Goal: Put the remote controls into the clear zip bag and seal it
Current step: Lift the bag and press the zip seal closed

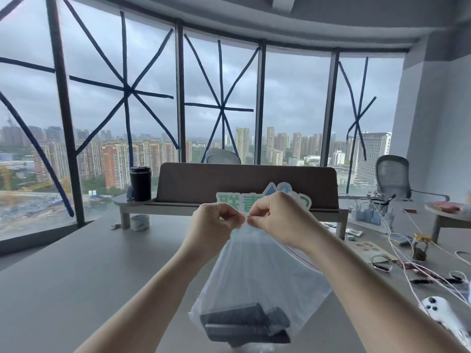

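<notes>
A clear zip bag (257, 273) hangs upright above the grey table (76, 271), held up by its top edge. Several dark remote controls (242, 324) lie stacked at the bottom inside it. My left hand (216, 220) and my right hand (275, 215) pinch the bag's red zip strip (300, 258) side by side at the top, fingertips almost touching. The strip runs down to the right behind my right forearm. Whether the zip is closed along its length is not visible.
A brown desk riser (244, 184) stands behind the bag with a black tumbler (140, 183) on its left shelf. A roll of tape (139, 222) sits below. White cables (397, 240), a small jar (420, 247) and a white phone (441, 314) crowd the right side. Office chairs stand by the windows.
</notes>
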{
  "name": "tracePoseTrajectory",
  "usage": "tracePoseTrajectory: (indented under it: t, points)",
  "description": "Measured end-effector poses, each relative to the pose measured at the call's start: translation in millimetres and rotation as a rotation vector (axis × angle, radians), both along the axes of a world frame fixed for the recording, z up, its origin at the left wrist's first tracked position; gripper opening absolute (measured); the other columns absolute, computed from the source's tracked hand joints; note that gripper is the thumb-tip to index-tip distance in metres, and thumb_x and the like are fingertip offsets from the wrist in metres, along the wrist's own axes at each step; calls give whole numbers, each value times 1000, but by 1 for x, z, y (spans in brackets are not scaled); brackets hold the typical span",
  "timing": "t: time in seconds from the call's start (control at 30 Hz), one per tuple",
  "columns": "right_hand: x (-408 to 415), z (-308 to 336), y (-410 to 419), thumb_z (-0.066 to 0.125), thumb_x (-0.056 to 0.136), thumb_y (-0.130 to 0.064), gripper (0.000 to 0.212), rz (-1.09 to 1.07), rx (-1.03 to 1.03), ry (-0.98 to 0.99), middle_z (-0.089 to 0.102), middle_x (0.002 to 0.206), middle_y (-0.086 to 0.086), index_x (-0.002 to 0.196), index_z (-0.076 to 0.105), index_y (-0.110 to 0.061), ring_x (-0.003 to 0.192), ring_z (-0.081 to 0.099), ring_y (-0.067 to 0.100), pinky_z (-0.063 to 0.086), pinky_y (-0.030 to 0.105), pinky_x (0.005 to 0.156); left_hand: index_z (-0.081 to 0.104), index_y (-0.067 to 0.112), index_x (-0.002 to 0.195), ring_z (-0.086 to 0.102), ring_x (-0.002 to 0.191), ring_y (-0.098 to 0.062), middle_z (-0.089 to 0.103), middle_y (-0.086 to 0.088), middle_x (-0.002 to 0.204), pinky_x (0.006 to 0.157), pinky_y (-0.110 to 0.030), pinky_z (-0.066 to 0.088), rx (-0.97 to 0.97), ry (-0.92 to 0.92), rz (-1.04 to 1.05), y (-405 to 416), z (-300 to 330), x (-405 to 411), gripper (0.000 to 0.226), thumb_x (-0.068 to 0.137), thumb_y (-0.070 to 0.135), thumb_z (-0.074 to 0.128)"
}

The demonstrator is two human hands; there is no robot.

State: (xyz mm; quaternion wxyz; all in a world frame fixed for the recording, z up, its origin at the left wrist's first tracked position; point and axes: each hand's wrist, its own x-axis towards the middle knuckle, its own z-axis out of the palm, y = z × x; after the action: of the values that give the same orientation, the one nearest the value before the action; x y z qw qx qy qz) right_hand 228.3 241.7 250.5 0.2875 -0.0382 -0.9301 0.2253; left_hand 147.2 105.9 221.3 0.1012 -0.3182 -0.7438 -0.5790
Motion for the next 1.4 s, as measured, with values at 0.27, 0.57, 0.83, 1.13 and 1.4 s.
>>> tracePoseTrajectory:
  t: [0.27,0.57,0.83,1.13,1.4]
  points:
    - [1,-1,-3,72,82,-34,12,-38,25,-14,76,78,-8,82,80,-25,81,69,14,57,40,80,66,22,54,48,43,0,60,11,52,57,-25,43,-7,42,37,1,-3,0,24,76,15,71]
    - [-7,0,1,73,81,-30,11,-28,-14,-18,74,74,-6,77,77,-21,75,68,13,58,41,77,66,20,55,46,42,-1,59,9,54,54,-23,40,14,26,19,2,-1,-2,23,77,14,71]
    - [-14,-1,2,70,86,-23,12,51,-47,-45,72,76,1,78,74,-15,71,63,15,55,39,76,62,24,54,46,45,-2,57,10,55,54,-22,38,33,20,49,5,-4,-5,27,77,12,71]
    - [-4,-18,11,60,93,-32,16,-53,34,-65,65,77,-8,88,70,-21,75,61,17,44,29,62,67,18,61,45,47,-10,57,11,46,52,-26,39,183,-14,147,-1,-11,-18,19,78,9,69]
    - [11,-27,25,56,93,-33,15,-109,100,-75,57,71,-12,82,63,-26,75,58,17,45,32,69,69,15,63,40,43,-15,49,9,38,53,-27,36,303,-90,146,-22,-13,-38,17,79,11,70]
